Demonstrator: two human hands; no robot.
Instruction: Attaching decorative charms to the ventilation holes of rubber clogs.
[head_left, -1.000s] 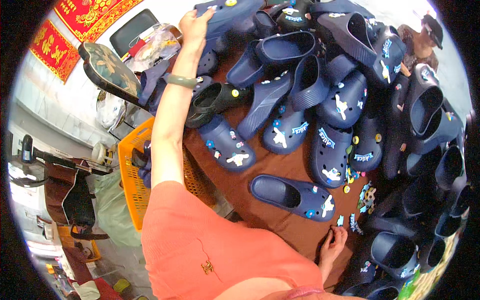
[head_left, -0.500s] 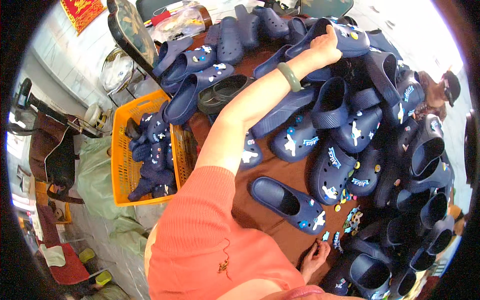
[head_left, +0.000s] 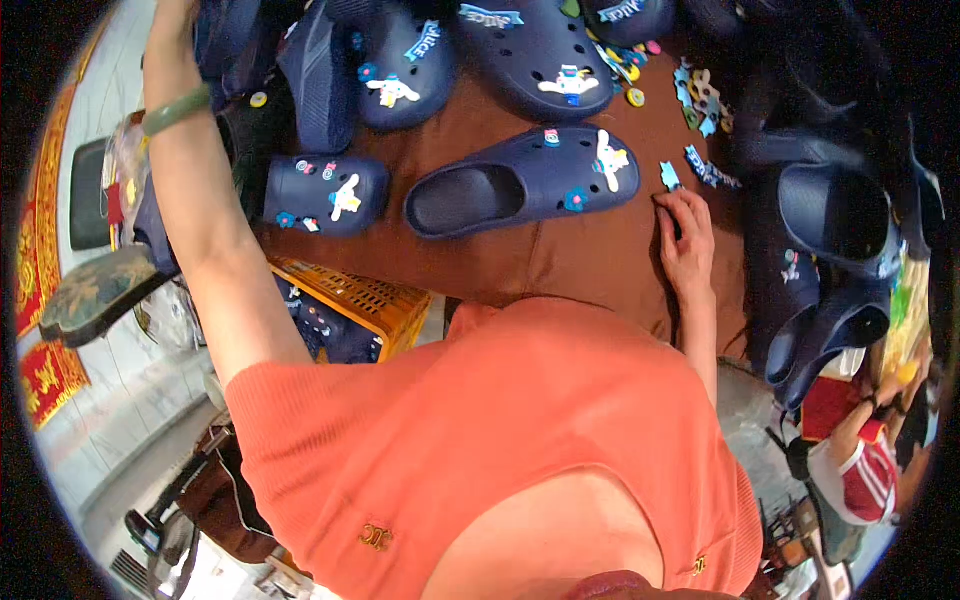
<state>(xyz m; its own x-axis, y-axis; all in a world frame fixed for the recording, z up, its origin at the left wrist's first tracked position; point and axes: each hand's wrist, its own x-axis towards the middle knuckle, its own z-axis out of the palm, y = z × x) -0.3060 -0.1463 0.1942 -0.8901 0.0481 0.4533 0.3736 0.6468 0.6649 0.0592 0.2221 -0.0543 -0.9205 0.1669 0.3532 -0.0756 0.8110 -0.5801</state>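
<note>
My left arm, wearing a green bangle, stretches up the left side. Only the base of my left hand (head_left: 174,14) shows at the upper edge, beside dark clogs; its fingers are cut off. My right hand (head_left: 688,235) rests on the brown cloth (head_left: 560,260), fingers loosely curled and thumb apart, holding nothing visible. Just beyond its fingertips lies a small light blue charm (head_left: 670,177). Left of that hand lies a navy clog (head_left: 555,175) with white figure and blue flower charms. Another navy clog (head_left: 375,190), partly hidden, sits nearer my left arm.
More decorated navy clogs (head_left: 500,60) line the far side. Loose colourful charms (head_left: 705,100) lie at the far right. Several dark clogs (head_left: 840,215) are heaped on the right. A yellow crate (head_left: 400,325) holding clogs stands below the table edge at left.
The view has turned and shifted nearer my body. My left hand, earlier at a clog on the far side, is now mostly cut off. My right hand remains by the blue charm.
</note>
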